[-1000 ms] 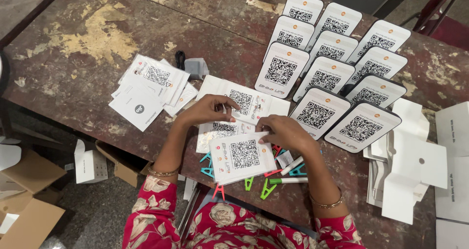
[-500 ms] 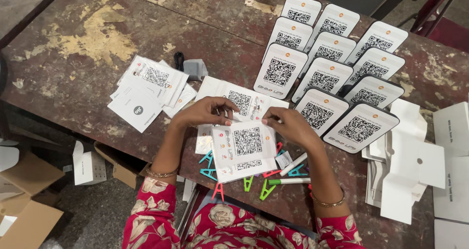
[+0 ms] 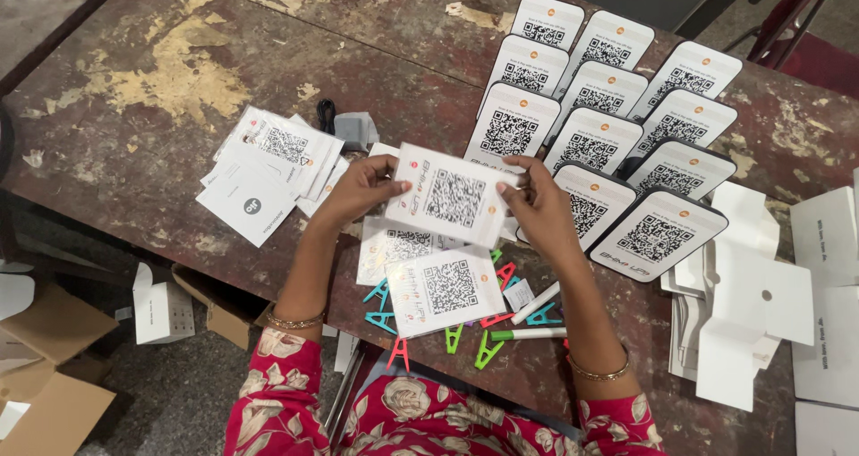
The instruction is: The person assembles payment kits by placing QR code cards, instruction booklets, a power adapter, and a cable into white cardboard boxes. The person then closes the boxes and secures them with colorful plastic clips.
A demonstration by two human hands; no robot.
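Observation:
Both hands hold one white card (image 3: 450, 196) printed with a square black code, raised above the worn table (image 3: 179, 80). My left hand (image 3: 358, 189) pinches its left edge and my right hand (image 3: 534, 204) pinches its right edge. Just below it a second white code card (image 3: 445, 288) lies flat near the table's front edge, on top of several coloured plastic stand pieces (image 3: 488, 349). More white code cards (image 3: 394, 243) lie under my hands.
Several rounded code plaques (image 3: 608, 143) lie in overlapping rows at the back right. A loose pile of white cards (image 3: 264, 170) sits left of my hands. Folded white cardboard pieces (image 3: 743, 304) are stacked at the right. Cardboard boxes (image 3: 54, 366) lie on the floor at the left.
The card that both hands held low near the table's front edge now lies flat there. Both hands have moved up and hold another card above the table.

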